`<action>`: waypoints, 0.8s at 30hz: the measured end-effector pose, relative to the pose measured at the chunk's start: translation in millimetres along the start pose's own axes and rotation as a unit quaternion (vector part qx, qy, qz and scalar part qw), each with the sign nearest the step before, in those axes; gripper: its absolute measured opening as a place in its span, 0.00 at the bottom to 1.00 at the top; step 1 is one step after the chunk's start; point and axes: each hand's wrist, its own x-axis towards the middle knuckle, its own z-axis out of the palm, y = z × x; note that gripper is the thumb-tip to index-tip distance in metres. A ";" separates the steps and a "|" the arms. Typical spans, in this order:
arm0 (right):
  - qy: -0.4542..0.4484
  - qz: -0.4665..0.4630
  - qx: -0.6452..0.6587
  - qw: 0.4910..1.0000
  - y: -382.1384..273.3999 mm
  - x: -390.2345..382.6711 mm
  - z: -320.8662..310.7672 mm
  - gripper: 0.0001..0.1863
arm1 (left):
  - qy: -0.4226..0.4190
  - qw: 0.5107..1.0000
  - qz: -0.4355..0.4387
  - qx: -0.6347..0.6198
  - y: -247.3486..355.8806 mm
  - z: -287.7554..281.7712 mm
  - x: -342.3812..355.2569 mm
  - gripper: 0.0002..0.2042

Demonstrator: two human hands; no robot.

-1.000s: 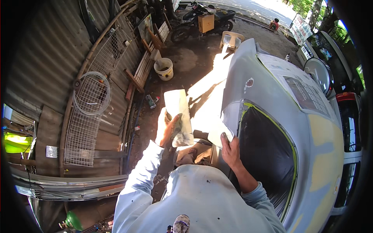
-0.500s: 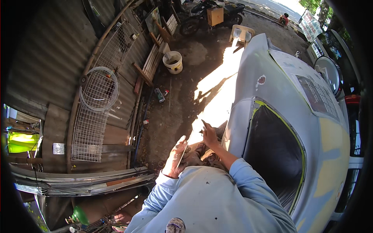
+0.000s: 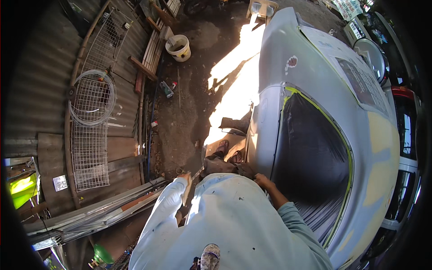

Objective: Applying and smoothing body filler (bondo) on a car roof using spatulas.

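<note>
Down at my waist, my left hand point(image 3: 183, 180) is closed round a thin, pale flat piece point(image 3: 187, 191), seen nearly edge-on beside my pale blue shirt. My right hand point(image 3: 262, 181) is low at my right hip with curled fingers; whatever is in it is hidden. Just right of it stands a grey-primed vehicle body point(image 3: 274, 58) with pale yellow patches, paper masking point(image 3: 342, 72) and a window point(image 3: 310, 157) covered in dark plastic edged with yellow-green tape. My sandalled feet point(image 3: 222, 148) stand beside the vehicle.
To my left are a corrugated metal wall point(image 3: 40, 99), wire grids with coiled tubing point(image 3: 90, 117) and long metal strips point(image 3: 103, 215). Ahead are a bucket point(image 3: 180, 56), leaning wooden slats point(image 3: 153, 54), a plastic chair point(image 3: 270, 6) and another vehicle point(image 3: 405, 126) at the right.
My hands have dropped from in front of my chest to my waist and sides, drawing apart again. The pale block seen raised earlier is now mostly out of sight. The view has shifted slightly.
</note>
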 end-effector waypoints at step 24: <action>-0.007 0.186 0.746 0.640 83.0 -61.5 151.3 0.17 | -0.242 0.956 0.015 -0.167 102.0 -85.1 62.2 0.19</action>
